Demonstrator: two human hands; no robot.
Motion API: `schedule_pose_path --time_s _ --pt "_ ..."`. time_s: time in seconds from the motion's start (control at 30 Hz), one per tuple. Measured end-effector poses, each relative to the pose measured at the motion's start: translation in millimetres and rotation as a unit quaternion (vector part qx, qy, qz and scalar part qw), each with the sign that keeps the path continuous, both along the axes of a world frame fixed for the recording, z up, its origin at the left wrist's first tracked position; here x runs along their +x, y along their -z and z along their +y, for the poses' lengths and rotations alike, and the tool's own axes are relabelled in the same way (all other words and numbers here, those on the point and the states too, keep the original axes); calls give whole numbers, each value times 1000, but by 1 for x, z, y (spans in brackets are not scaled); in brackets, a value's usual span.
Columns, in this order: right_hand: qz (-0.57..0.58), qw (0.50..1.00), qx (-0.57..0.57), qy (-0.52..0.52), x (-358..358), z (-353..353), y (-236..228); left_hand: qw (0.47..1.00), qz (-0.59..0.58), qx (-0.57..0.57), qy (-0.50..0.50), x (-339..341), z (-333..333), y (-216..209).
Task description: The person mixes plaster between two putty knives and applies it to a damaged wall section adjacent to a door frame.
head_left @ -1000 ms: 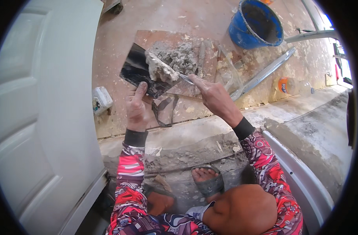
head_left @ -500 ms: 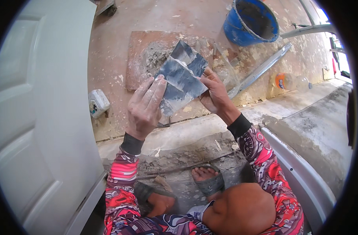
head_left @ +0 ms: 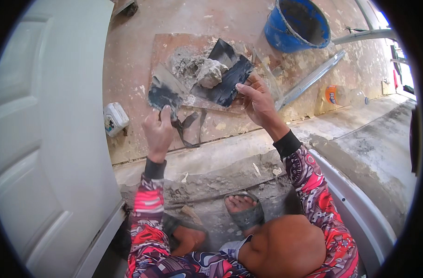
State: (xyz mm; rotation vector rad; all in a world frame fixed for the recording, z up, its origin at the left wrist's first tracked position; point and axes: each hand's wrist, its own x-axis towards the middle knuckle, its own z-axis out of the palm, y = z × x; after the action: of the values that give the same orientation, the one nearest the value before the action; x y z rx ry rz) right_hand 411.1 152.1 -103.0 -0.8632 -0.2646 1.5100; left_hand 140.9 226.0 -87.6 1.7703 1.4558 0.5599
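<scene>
My left hand pinches the near edge of a flat dark piece with a pale grey smear, perhaps a plaster spreader. Thumb on top, my right hand grips a dark flat plate. A lump of grey plaster or mortar rests against that plate. Beyond the lump another dark flat surface shows; whether it belongs to the same plate I cannot tell. Both hands are above a reddish-brown board bearing a heap of wet grey mix.
A blue bucket with grey residue stands far right. Nearby lie a metal profile and a clear bottle with an orange label. A white container sits beside the white door. Dark strips lie before the board.
My hands have moved apart: the left went left and slightly down with the smeared piece, the right shifted slightly right. The grey lump now shows against the right-hand plate.
</scene>
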Motion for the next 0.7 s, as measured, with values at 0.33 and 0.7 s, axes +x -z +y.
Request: schedule_pose_path --time_s 0.33,0.7 --pt "-523 838 106 -118 -25 3 -25 837 -430 -300 -153 21 -29 13" --pt "-746 635 139 -142 -24 -7 15 833 -475 -250 -137 9 3 -7"
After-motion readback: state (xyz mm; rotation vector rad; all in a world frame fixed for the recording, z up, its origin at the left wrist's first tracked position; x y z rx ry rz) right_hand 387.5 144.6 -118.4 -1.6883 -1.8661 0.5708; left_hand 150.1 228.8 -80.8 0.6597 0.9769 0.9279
